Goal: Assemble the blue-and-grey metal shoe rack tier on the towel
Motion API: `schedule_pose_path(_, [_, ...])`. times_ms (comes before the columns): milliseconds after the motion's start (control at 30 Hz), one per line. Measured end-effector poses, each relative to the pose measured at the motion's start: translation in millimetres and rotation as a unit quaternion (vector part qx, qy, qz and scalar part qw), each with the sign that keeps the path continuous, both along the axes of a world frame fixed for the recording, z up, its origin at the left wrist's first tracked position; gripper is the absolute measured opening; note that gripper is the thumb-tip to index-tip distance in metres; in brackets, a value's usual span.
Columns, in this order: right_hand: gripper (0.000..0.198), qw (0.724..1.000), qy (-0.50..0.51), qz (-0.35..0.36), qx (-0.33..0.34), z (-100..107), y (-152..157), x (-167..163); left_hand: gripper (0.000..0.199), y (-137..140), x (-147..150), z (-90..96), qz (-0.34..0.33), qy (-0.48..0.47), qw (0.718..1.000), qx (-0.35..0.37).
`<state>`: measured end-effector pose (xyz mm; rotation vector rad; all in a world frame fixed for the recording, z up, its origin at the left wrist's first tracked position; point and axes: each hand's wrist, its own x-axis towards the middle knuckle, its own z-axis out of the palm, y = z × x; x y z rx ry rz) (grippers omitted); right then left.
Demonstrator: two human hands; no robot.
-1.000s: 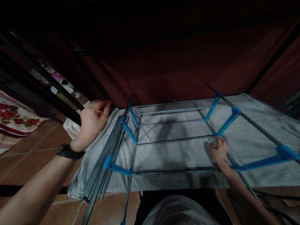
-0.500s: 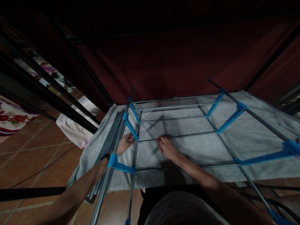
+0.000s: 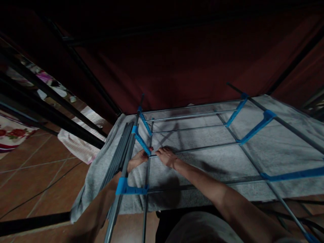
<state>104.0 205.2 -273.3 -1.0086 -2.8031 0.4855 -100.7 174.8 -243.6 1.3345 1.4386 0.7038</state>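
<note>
A frame of thin grey metal tubes joined by blue plastic brackets lies over a grey cloth [image 3: 194, 168]. My left hand [image 3: 138, 160] reaches past the left side pole, its fingers closed around the lower end of a blue bracket [image 3: 142, 141] where a cross tube meets it. Just right of that joint, my right hand [image 3: 167, 157] is closed on the cross tube [image 3: 207, 147] with fingertips bent over it. The tube's left end sits at the bracket, partly hidden by my fingers. Another blue bracket [image 3: 133, 190] is nearer me.
A bundle of loose grey tubes [image 3: 118, 152] rests at the cloth's left side. Black metal bars [image 3: 76, 126] run along the left above a tiled floor [image 3: 45, 168]. Dark red fabric [image 3: 172, 74] hangs behind. More blue brackets [image 3: 255, 128] join the frame's right side.
My right hand has slid left along the cross tube, close to the bracket joint. My left hand has shifted slightly right, its fingers now around the joint.
</note>
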Motion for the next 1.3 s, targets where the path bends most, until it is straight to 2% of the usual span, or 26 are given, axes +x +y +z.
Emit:
schedule_pose_path(133, [0.051, 0.999, 0.014, 0.027, -0.027, 1, 6, -5, 0.052, 1, -3, -1.5, -0.017, -0.028, 0.999, -0.02])
schedule_pose_path(300, [0.059, 0.996, 0.02, 0.025, -0.079, 4, 10, -4, 0.048, 2, -5, -10.2, -0.01, -0.038, 0.999, -0.016])
schedule_pose_path(467, [0.042, 0.997, 0.003, 0.031, -0.075, 6, 12, -7, 0.043, 6, -9, -30.8, 0.007, -0.063, 0.998, 0.019])
schedule_pose_path(600, [0.039, 0.998, -0.005, 0.037, -0.045, 5, 16, -11, 0.045, 7, -11, -39.0, 0.011, -0.048, 0.998, 0.032])
schedule_pose_path(733, [0.037, 0.998, -0.013, 0.044, -0.047, 5, 20, -11, 0.043, 7, -11, -40.3, 0.018, -0.051, 0.998, 0.04])
schedule_pose_path(900, [0.037, 0.998, -0.023, 0.04, -0.05, 2, 21, -12, 0.046, 6, -11, -38.9, 0.02, -0.012, 0.999, 0.031])
schedule_pose_path(1033, [0.039, 0.998, 0.001, 0.04, -0.045, -1, 21, -13, 0.047, 5, -9, -35.6, 0.012, -0.031, 0.999, 0.037])
schedule_pose_path(1200, [0.04, 0.995, 0.009, 0.049, -0.09, -4, 29, -14, 0.054, 5, -6, -34.4, 0.038, 0.001, 0.999, 0.027])
schedule_pose_path(1300, [0.04, 0.995, 0.016, 0.053, -0.085, -5, 33, -15, 0.055, 6, -4, -38.1, 0.047, 0.017, 0.998, 0.031])
